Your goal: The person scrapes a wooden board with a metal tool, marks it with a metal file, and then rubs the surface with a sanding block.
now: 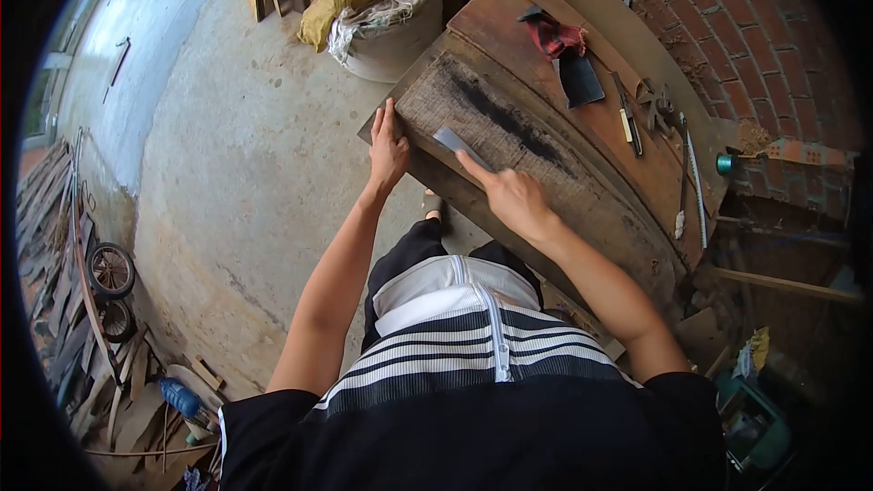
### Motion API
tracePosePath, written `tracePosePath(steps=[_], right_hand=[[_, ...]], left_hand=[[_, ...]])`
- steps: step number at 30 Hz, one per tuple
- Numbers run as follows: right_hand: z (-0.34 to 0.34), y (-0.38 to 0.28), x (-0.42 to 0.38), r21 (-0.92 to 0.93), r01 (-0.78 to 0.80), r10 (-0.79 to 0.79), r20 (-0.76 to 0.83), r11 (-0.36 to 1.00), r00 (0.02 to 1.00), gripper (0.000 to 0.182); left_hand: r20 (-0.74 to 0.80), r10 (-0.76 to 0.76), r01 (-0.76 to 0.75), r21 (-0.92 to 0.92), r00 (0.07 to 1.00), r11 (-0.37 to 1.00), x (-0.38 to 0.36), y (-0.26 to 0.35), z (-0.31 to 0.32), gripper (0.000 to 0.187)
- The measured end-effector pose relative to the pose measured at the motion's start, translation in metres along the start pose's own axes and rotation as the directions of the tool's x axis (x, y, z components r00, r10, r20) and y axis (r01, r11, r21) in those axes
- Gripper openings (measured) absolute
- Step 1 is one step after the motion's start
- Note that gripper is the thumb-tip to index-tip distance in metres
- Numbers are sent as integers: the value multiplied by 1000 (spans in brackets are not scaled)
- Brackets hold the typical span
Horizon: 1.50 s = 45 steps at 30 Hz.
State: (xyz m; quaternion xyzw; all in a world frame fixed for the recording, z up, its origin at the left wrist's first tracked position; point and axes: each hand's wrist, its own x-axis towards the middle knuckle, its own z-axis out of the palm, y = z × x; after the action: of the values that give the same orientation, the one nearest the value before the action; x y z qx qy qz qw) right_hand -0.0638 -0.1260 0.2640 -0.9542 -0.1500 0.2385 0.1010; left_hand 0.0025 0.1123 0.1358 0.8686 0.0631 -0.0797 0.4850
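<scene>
A worn wooden board [435, 102] with a dark, blackened streak lies across the workbench in front of me. My left hand [389, 153] rests at its near left corner, fingers stretched out along the edge. Closed around a flat grey metal blade [450, 138], my right hand [520, 203] has its index finger extended along the tool. The blade's flat end overlaps the board's near side, and its rear part is hidden under the hand.
On the bench's far side lie a red cloth [555, 36], a dark flat piece [580, 80], a knife [627, 127] and a ruler [696, 182]. A stuffed white sack [391, 41] stands beyond the left end. Scrap wood and wheels [111, 270] are at far left.
</scene>
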Motion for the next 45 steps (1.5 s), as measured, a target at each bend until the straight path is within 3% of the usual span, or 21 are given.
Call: tracePosePath(steps=[2,5,6,10,13,20,23,25,26,29,31,33,37,39,43,45], right_hand=[[6,-14,36,79,78,-63,-173,994,983,74],[8,-29,74,56,93,-78,-222,994,972,74],[9,-27,73,40,96,-85,-229,995,970,75],[11,-5,20,24,77,-70,-212,997,975,76],[11,2,1,35,-1,4,-85,999,996,77],[23,-14,74,145,21,29,-334,989,942,74],[15,11,17,105,-42,68,-263,994,962,77],[23,32,-32,104,-132,150,-183,986,972,80],[29,41,-46,102,-160,174,-151,982,973,81],[25,41,-56,83,-164,176,-162,983,971,82],[18,33,-24,173,-191,219,-164,966,962,79],[11,27,15,175,-143,191,-295,974,936,76],[5,23,51,204,-163,227,-351,965,908,72],[-1,27,21,146,-161,200,-310,976,930,64],[13,32,-22,153,-247,272,-166,957,948,66],[13,30,1,156,-250,279,-202,955,939,63]], left_hand=[[1,-20,20,45,1000,999,-2,4,1,84],[18,80,-80,-4,997,997,3,-11,3,85],[58,34,-35,19,998,999,2,-10,3,88],[65,32,-34,31,997,999,-2,-7,7,90],[57,49,-52,52,997,997,-3,-6,6,91],[69,119,-121,23,990,992,1,-12,4,90],[-27,48,-44,146,998,988,-10,21,8,93],[17,-5,0,319,1000,948,-19,38,12,116],[35,12,-24,374,999,927,-17,34,14,138],[56,25,-44,380,998,924,-17,37,14,139],[75,4,-32,374,997,927,-14,42,12,140],[94,-16,-19,369,995,929,-13,46,12,140],[82,-39,4,397,996,918,-11,50,10,140],[78,-27,-6,391,997,920,-9,53,10,139],[84,-48,11,398,995,917,-13,52,10,139],[80,-55,20,383,995,924,-10,50,10,139]])
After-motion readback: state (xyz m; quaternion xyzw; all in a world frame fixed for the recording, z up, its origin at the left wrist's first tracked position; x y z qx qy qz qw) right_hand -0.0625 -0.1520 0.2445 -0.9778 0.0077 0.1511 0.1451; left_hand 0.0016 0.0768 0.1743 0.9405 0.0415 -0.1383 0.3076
